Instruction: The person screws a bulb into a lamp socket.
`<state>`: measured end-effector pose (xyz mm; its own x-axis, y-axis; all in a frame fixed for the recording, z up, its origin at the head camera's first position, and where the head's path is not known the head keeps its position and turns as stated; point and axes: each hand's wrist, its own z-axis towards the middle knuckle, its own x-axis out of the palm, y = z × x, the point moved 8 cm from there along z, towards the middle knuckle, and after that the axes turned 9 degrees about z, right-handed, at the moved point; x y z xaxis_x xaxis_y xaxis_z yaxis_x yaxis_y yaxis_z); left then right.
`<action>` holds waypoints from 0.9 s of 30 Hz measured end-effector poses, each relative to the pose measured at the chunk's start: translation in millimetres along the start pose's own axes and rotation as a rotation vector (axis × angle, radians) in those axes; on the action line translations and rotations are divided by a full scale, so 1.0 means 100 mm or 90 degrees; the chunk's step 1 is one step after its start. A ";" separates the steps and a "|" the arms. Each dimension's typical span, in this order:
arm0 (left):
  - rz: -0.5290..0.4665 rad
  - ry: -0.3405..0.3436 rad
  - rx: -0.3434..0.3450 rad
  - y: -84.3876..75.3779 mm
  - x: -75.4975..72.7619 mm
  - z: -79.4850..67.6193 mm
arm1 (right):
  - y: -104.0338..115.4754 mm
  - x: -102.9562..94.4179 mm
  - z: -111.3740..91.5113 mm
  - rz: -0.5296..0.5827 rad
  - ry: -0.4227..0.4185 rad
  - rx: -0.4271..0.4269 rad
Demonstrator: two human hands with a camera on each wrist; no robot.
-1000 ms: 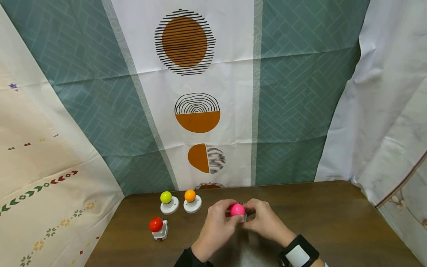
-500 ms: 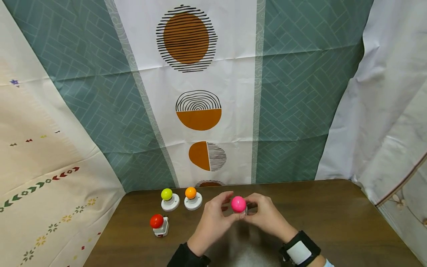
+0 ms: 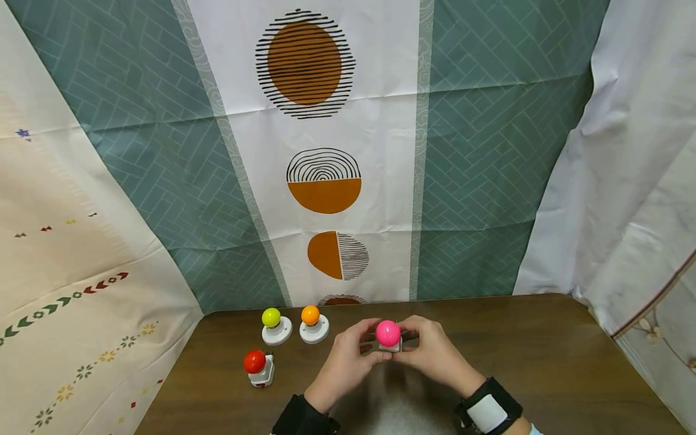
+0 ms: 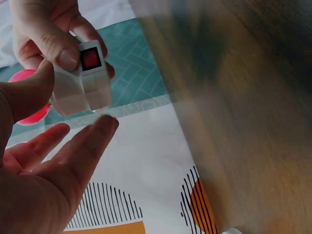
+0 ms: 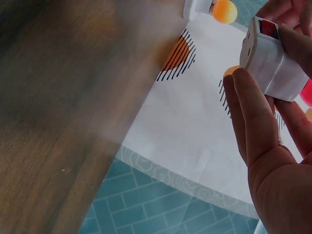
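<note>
So the person has both hands up over the middle of the worktop (image 3: 544, 362), holding a pink bulb (image 3: 388, 333) seated on a small white adapter block (image 4: 80, 78). The right hand (image 3: 432, 356) pinches the block, with the thumb pressed beside its red switch (image 4: 90, 58). The left hand (image 3: 348, 359) curls round the bulb side. It looks like the bulb is being twisted into or out of the block, though which way is impossible to call. Whatever comes next probably needs the block held rigid while only the bulb turns. A red bulb (image 3: 254, 361), a yellow bulb (image 3: 270, 317) and an orange bulb (image 3: 310, 315) stand on their own bases to the left.
</note>
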<state>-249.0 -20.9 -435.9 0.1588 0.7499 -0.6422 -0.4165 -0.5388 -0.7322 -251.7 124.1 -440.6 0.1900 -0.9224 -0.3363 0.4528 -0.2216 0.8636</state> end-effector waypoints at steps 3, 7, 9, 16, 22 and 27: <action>-0.029 0.007 0.003 0.00 0.04 0.01 | 0.00 0.00 -0.01 -0.003 -0.004 -0.004; -0.035 0.004 0.018 -0.01 0.07 0.02 | 0.01 -0.01 -0.01 -0.005 -0.002 -0.003; -0.034 0.002 0.023 -0.02 0.08 0.02 | 0.01 -0.01 -0.01 -0.008 0.000 0.000; -0.036 0.003 0.023 -0.02 0.08 0.02 | 0.03 -0.01 -0.01 -0.008 0.002 0.002; -0.025 -0.005 0.026 -0.01 0.06 -0.01 | 0.03 0.01 -0.02 0.011 0.016 0.012; -0.017 -0.006 0.010 0.03 -0.04 -0.06 | 0.04 0.04 -0.03 0.046 0.036 0.022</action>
<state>-245.2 -27.5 -437.1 0.1613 0.7677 -0.6202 -0.4257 -0.5128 -0.7455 -246.8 120.4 -439.8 0.2697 -0.9175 -0.2924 0.4063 -0.1669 0.8984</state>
